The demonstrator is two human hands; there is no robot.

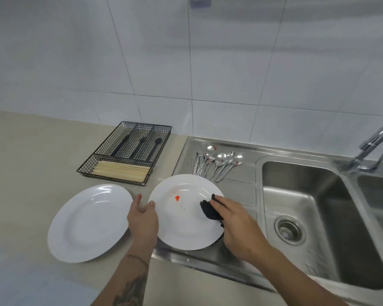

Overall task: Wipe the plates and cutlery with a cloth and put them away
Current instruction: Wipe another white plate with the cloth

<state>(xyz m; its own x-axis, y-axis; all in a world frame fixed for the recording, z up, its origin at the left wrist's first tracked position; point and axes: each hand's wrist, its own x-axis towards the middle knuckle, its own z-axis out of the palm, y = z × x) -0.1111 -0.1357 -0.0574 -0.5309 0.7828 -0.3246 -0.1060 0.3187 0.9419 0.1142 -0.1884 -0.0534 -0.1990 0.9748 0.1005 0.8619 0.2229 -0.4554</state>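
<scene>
My left hand [143, 219] steadies the stained plate [186, 219] at its left rim, thumb and fingers curled over the edge. The plate sits half on the draining board [237, 175], half on the counter [31, 173]. My right hand [234, 224] presses a dark cloth [208, 209] onto the plate's right side, fingers bent over the wad.

The red spot [177, 197] lies left of the cloth and slightly farther from me, near the plate's middle, with small specks between. So the next wipe likely goes leftward across the plate toward my left hand.

A second plate [89, 224] lies flat on the counter just left. Spoons and forks [215, 161], some spotted red, lie beyond the plate, handles toward me. The wire tray [128, 155] waits behind, well apart.
</scene>
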